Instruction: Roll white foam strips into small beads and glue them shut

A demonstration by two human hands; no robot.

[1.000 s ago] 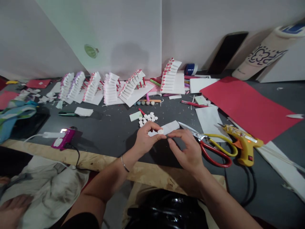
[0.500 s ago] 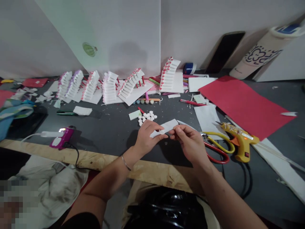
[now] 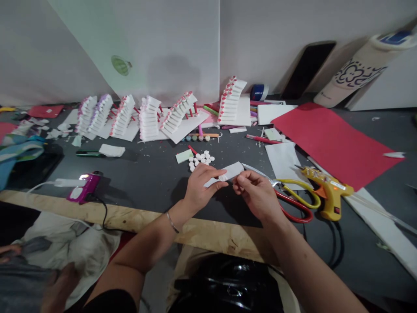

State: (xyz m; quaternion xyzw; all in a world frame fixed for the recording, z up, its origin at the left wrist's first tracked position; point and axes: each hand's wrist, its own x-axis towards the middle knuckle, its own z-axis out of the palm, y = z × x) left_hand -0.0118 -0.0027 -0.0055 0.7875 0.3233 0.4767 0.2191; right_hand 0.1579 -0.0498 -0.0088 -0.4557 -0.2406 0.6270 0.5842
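Thumb and forefinger of my left hand [image 3: 203, 182] pinch a small white disc [image 3: 223, 178], which looks like a rolled or cut bit of paper or foam. My right hand [image 3: 256, 191] is just to its right, fingertips pressed together; whatever they hold is too small or hidden to make out. Behind and below the fingers lies a white paper strip [image 3: 233, 170], partly covered by my left hand. A heap of white discs [image 3: 203, 157] sits just beyond my left hand. Scissors [image 3: 295, 204] with red and yellow handles lie beside my right hand, blades pointing toward the strip.
A yellow glue gun [image 3: 332, 195] lies at the right near red paper [image 3: 339, 139]. Several white stepped models [image 3: 150, 119] stand along the wall. A purple power adapter [image 3: 85, 188] sits at the left edge. Another person's hand [image 3: 61, 282] shows at lower left.
My right fingertips have drawn slightly away from the disc, which shows more plainly in my left pinch. Another person's hand has come into view at lower left.
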